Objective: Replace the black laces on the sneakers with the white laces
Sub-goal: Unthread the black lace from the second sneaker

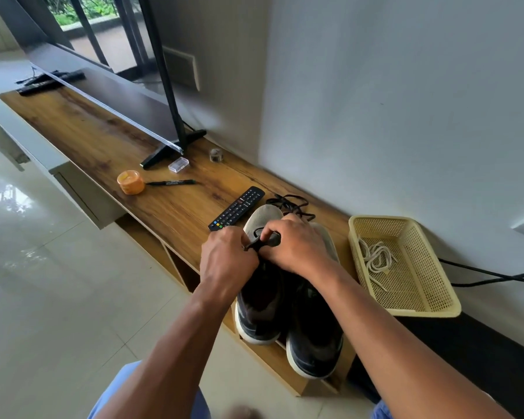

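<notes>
Two dark sneakers with white soles stand side by side on the wooden shelf, the left sneaker (259,309) and the right sneaker (315,337), toes pointing away. My left hand (227,261) and my right hand (297,249) meet over the left sneaker's front, both pinching a black lace (262,242) still threaded in it. A loose black lace (294,205) lies in a tangle beyond the toes. White laces (375,258) lie inside the yellow plastic basket (430,309) at the right.
A black remote (236,208) lies just left of the sneakers. Farther back are a marker (171,182), an orange jar (130,182), a clear box (178,164) and the TV stand foot (173,148). Black cables (493,276) run right of the basket.
</notes>
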A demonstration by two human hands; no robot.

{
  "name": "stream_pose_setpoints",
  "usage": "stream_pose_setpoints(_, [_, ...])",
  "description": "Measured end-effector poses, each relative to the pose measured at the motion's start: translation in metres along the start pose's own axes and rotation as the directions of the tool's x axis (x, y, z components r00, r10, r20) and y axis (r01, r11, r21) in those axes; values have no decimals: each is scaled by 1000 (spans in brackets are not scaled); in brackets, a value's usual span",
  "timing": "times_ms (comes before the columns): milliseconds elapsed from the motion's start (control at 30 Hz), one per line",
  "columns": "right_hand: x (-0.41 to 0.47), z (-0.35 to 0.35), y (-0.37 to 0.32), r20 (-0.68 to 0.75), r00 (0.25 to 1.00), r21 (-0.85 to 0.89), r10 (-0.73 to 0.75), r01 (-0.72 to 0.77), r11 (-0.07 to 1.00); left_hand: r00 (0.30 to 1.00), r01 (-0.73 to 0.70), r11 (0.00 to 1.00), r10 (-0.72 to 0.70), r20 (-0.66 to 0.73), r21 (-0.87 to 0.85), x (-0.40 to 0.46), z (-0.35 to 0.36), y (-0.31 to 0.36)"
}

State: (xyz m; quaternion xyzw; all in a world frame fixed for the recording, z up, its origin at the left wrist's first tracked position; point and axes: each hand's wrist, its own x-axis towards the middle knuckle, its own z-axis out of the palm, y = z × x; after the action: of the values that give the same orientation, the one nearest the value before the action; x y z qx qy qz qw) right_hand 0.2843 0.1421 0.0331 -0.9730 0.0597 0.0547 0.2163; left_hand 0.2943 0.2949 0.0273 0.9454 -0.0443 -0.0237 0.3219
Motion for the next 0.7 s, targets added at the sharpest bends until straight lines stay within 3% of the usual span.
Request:
stream_pose_setpoints(333, [-4, -15, 3, 24, 998, -18, 61, -61, 998, 997, -45, 999, 44, -57, -12, -1, 3, -1])
stream_pose_setpoints(567, [-10, -19, -2, 207, 978, -249, 10, 43, 968, 995, 8, 1000, -9, -95, -13, 3, 8, -3])
stream_pose_setpoints(700, [-9, -23, -1, 300, 953, -294, 35, 58, 954, 992, 63, 998, -65, -110, -18, 6, 9, -4])
